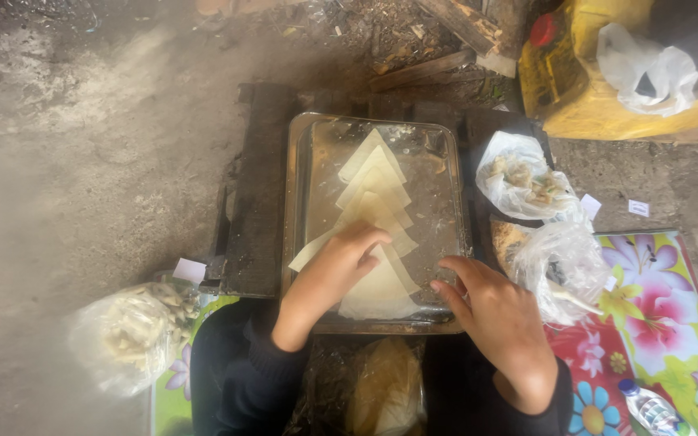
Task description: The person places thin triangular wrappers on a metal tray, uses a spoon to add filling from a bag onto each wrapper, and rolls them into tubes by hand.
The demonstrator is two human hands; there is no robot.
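The left hand (pixel 334 270) pressed flat, fingers together, on thin triangular dough sheets (pixel 375 211) in the metal tray (pixel 300 202), which looked soft, light and easy to tear, best lifted by an edge, while the right hand (pixel 498 323) rested half-curled, holding nothing, on the tray rim.

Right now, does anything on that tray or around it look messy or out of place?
Slightly. The pale triangular sheets overlap unevenly down the metal tray, and one strip pokes out sideways under the left hand. The tray bottom looks smeared and crumb-flecked. The right hand rests at the tray's near edge.
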